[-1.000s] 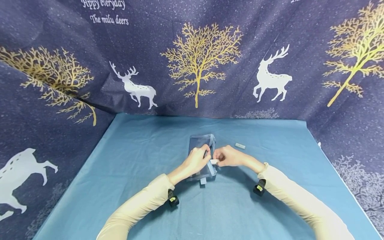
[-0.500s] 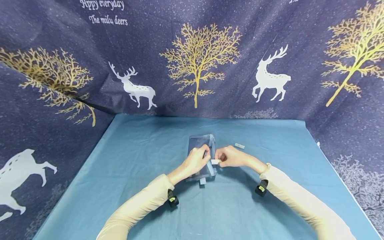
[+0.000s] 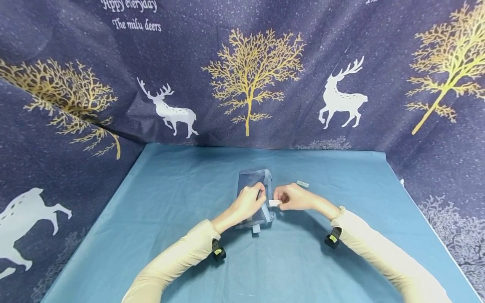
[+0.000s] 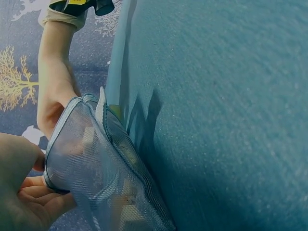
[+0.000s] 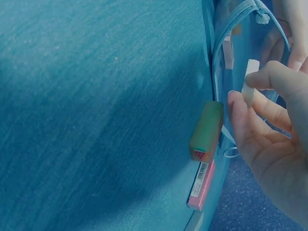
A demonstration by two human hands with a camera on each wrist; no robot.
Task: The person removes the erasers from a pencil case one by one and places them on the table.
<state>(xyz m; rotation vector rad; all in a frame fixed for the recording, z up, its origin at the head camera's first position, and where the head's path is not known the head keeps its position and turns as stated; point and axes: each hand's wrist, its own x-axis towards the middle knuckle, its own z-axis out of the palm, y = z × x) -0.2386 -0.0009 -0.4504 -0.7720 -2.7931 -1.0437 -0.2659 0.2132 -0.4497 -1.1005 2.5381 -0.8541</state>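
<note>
A blue mesh zip pouch (image 3: 251, 178) lies on the blue cloth, its opening facing right. My left hand (image 3: 248, 201) grips the opening's edge; in the left wrist view its thumb and fingers hold the mesh pouch (image 4: 72, 159) rim. Just right of the opening, my right hand (image 3: 297, 198) pinches a small white eraser-like block (image 3: 275, 203). Seen from the right wrist, that white block (image 5: 250, 83) stands between thumb and fingertips in front of the pouch mouth. Through the mesh, several pale blocks (image 4: 129, 204) show inside the pouch.
A pale block (image 3: 302, 184) lies behind my right hand. In the right wrist view a green-and-orange block (image 5: 207, 132) and a pink block (image 5: 201, 185) with a barcode appear beside the pouch. A pale tag (image 3: 256, 228) sticks out at its near edge. A patterned curtain (image 3: 242, 84) hangs behind.
My right hand has drawn slightly to the right, away from the pouch opening, with the white block in its fingers. The left hand and pouch have stayed put.
</note>
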